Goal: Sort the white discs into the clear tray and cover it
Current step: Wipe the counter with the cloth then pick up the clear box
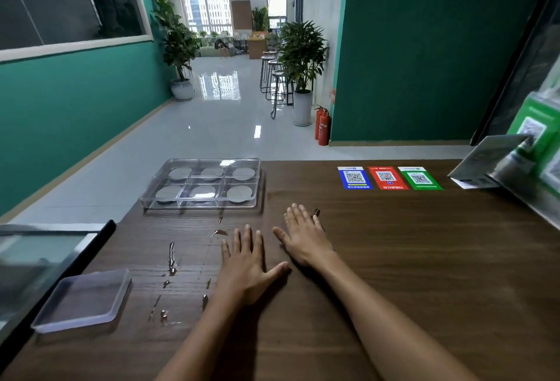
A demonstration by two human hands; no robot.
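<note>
**What the head view leaves unclear**

Both forearms run out of the picture at the bottom edge, so nothing above them shows. The wooden surface (394, 259) is cut off at the bottom and right edges. A glass panel (36, 259) at the left is cropped by the left edge and blurred. At the far right, the green stand (539, 129) is cut by the edge and smeared, its code unreadable. The print on the blue, red and green code stickers (389, 177) is too small to read. Under the right hand (303, 236), a dark object (316, 212) pokes out beyond the fingers; what it is cannot be told.
</note>
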